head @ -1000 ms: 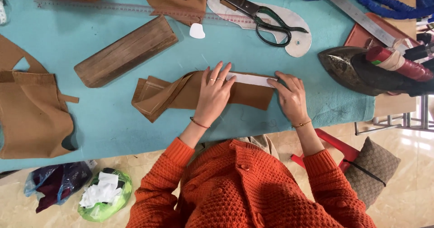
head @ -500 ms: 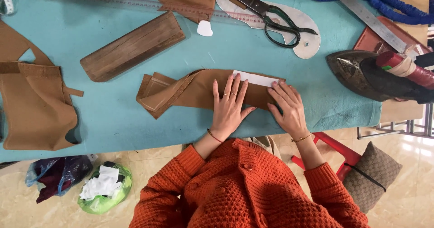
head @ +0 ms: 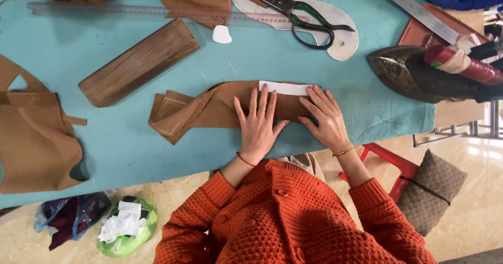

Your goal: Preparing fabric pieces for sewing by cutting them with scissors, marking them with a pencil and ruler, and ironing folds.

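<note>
Both hands are down flat on the work. The left hand (head: 258, 125) lies palm-down, fingers spread, on the folded brown fabric strip (head: 209, 109), which sits mid-counter on the blue counter (head: 131, 143) close to its near edge. Nothing is gripped; the open palm simply pins the cloth so the fold stays put. The right hand (head: 326, 118) rests just beside it, fingers extended and together, fingertips touching the white paper piece (head: 285, 88) that lies along the strip's top edge, seemingly holding paper and cloth lined up.

The strip's left end fans out in loose folded layers, free of either hand. Behind it a wooden block (head: 139, 62) lies at a slant, well apart. Further back, the scissors (head: 298, 15) rest on a curved ruler template (head: 343, 44), with a clear straight ruler (head: 105, 10) under more brown cloth. A heavy iron (head: 408, 73) is parked at the right edge, away from the fabric. Another brown garment piece (head: 34, 138) lies far left.
</note>
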